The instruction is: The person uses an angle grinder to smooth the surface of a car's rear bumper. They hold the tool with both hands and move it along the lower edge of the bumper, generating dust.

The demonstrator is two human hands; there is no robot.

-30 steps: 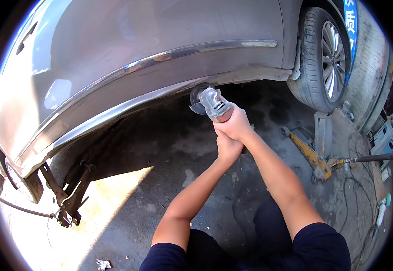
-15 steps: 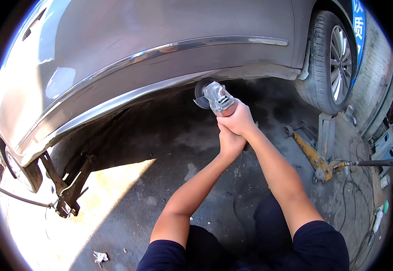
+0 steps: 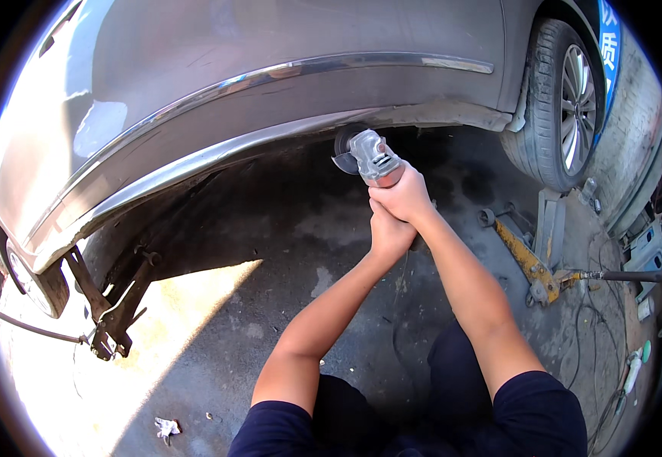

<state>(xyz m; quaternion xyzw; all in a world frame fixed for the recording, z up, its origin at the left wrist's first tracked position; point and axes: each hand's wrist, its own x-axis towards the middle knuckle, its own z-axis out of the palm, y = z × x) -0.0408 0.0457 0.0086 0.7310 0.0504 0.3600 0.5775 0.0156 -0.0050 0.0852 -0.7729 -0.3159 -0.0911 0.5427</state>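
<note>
One silver-headed angle grinder with a reddish body (image 3: 376, 158) lies just below the lower edge of one glossy grey-brown car (image 3: 308, 103), toward the right half of its flank. The grinder carries one dark round disc (image 3: 345, 141), near the car's scuffed sill (image 3: 433, 115); whether disc and sill touch cannot be told. Two of the car's wheels show: a silver-spoked right wheel (image 3: 575, 107) and a left wheel (image 3: 51, 288), partly hidden.

Two bare hands are clasped round the grinder, one overlapping the other. The right hand (image 3: 404, 192) wraps the body behind the head; the left hand (image 3: 389, 228) closes round the rear part, its fingertips hidden. Both forearms slant up toward the car and converge at the tool, the left elbow slightly bent.

The car's lower edge curves above the disc, with dark space beneath it. A dark concrete floor (image 3: 300, 282) extends from the car past the forearms. Well apart from the tool stand one dark angular metal support (image 3: 123, 308) below the car's left end and one yellow long-handled floor jack (image 3: 525, 255) below its right wheel.
</note>
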